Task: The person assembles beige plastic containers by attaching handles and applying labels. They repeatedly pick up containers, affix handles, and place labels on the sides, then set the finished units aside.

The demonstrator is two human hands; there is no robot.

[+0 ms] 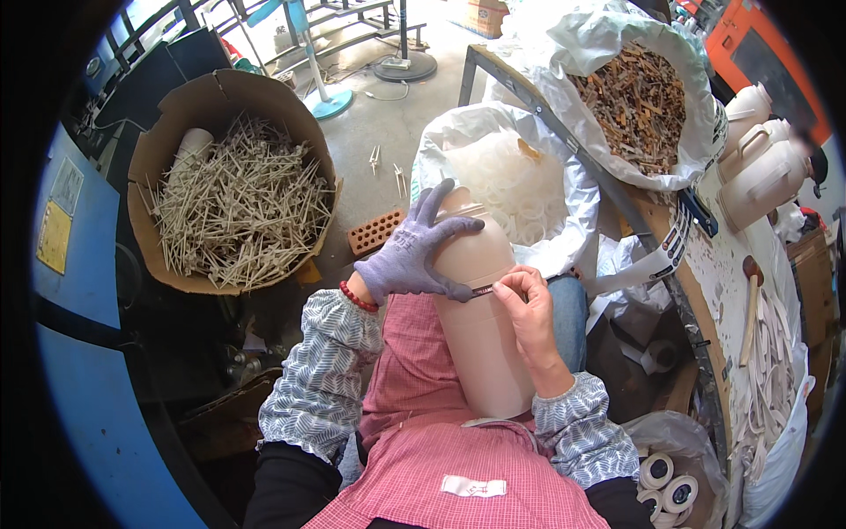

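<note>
A pale beige plastic jug body (480, 353) with a narrowed, stepped neck lies tilted across my lap, its neck pointing away from me. My left hand (414, 251), in a grey-purple glove, spreads its fingers around the shoulder of the jug and grips it. A thin dark strip (482, 290) with light marks lies against the jug's side, with my left thumb at its left end. At its right end, the thumb and forefinger of my bare right hand (529, 309) pinch it. The remaining right fingers are curled.
Left stands a cardboard box (145, 167) of thin beige plastic pieces. Ahead, a white bag (441, 132) holds translucent rings. A bag of brown pieces (634, 106) and several beige jugs (749, 181) sit on the right-hand bench (705, 273). A perforated brick (374, 231) lies on the floor.
</note>
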